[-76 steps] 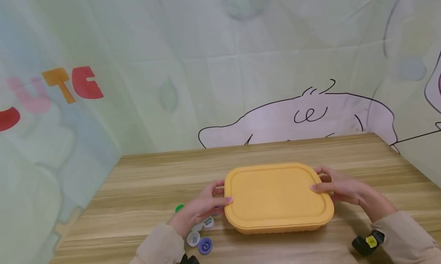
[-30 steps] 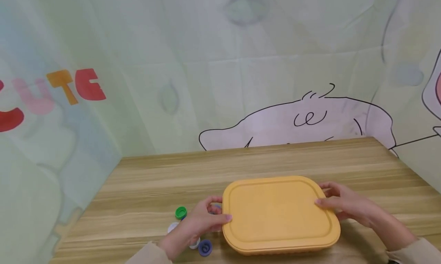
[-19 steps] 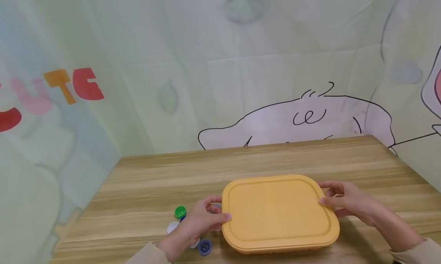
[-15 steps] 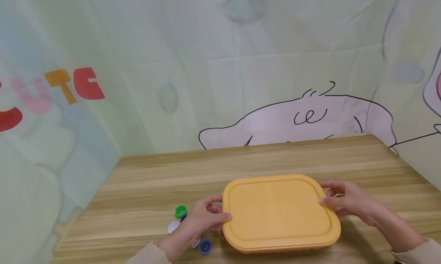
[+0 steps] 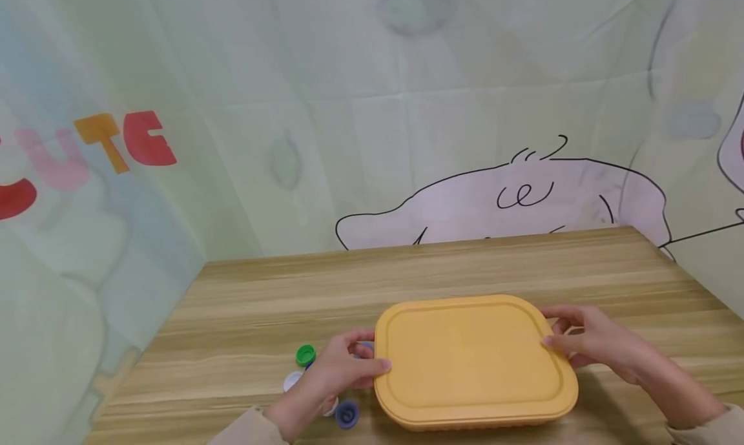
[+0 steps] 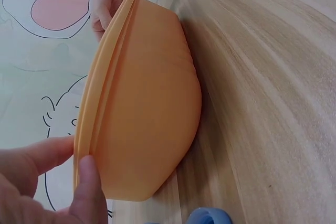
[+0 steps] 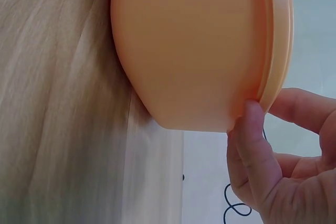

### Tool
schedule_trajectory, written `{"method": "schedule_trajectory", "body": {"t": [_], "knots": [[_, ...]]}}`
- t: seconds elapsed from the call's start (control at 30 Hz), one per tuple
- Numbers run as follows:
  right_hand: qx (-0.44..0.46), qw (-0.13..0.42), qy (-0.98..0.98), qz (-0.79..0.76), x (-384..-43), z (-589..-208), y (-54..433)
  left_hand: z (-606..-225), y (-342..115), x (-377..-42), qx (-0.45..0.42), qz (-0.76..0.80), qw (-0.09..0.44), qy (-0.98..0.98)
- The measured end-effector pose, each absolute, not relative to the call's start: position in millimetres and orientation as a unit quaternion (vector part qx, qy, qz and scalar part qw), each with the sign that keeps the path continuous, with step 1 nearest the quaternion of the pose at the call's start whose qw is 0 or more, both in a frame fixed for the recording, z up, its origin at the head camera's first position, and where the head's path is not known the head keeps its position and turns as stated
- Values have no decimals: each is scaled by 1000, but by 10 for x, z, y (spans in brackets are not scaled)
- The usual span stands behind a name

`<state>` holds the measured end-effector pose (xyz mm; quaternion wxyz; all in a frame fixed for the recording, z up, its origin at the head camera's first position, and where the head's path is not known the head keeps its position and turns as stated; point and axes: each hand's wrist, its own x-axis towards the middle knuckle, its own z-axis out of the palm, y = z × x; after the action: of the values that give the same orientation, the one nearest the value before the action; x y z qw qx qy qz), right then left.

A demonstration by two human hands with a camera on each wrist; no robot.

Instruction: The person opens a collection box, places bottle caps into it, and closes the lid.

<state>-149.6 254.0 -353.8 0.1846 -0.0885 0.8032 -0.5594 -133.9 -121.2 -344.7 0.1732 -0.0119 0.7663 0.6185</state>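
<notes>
Left hand (image 5: 340, 371) and right hand (image 5: 594, 339) pinch opposite ends of the box (image 5: 473, 358) between them, caps (image 5: 347, 415) near the left fingers (image 6: 89, 192); likely a positioning step, the next move calling for an even, level grip

The box (image 6: 152, 98) sits on the table (image 5: 279, 296), its lid (image 5: 473, 358) on top; left hand (image 5: 340, 369) at its left end, right hand (image 5: 597, 341) at its right; caps (image 5: 347, 415) lie left of the box, around the left hand; the backdrop (image 5: 349, 109) stands behind the table.
</notes>
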Motion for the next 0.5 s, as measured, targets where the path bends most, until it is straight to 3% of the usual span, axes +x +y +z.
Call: {"method": "schedule_trajectory", "body": {"t": [0.5], "knots": [[-96,181,812,-547,-1477,-3474,2527,-3405,-1212,-1327,-7,609,170,775]]}}
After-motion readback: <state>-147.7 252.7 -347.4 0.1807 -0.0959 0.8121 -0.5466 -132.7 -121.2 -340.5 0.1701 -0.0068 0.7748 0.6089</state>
